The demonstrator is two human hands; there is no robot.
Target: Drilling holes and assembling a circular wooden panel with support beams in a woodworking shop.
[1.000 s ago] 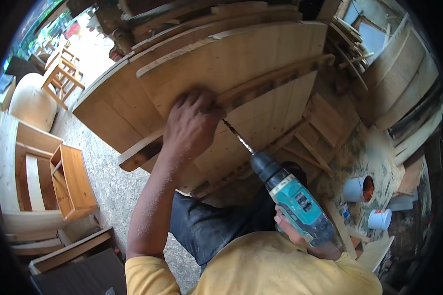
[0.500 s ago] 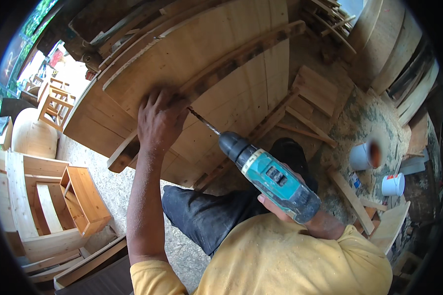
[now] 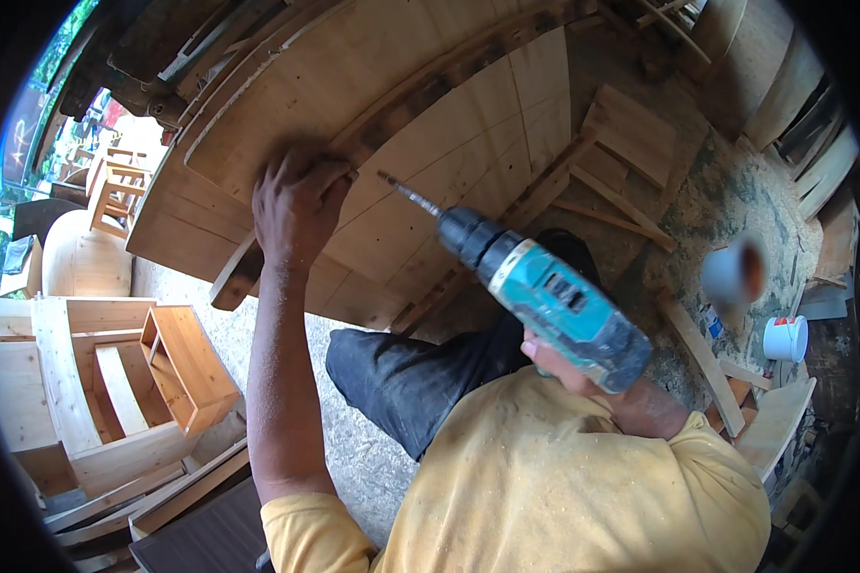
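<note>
My right hand (image 3: 554, 361) is wrapped round the grip of a teal and black cordless drill (image 3: 569, 306), whose body hides most of the fingers. The long drill bit (image 3: 409, 194) points up and left, its tip apart from the wood and a short way right of my left fingertips. My left hand (image 3: 298, 205) is closed over a dark-stained wooden batten (image 3: 392, 129) that crosses a large pale wooden panel (image 3: 449, 158). The left thumb and forefinger are close together at the batten's edge; whether anything small is between them cannot be seen.
A small wooden frame (image 3: 631, 143) lies right of the panel. Further right are a white bucket (image 3: 721, 275), a small white tub (image 3: 785, 339) and loose boards (image 3: 698, 358) amid sawdust. Wooden box-like furniture (image 3: 191, 372) stands at left, with stools (image 3: 115, 196) behind it.
The drill has drawn back to the right, so its bit tip, formerly beside my left thumb, now has a gap from it. My left hand keeps its hold on the batten. The view has shifted slightly.
</note>
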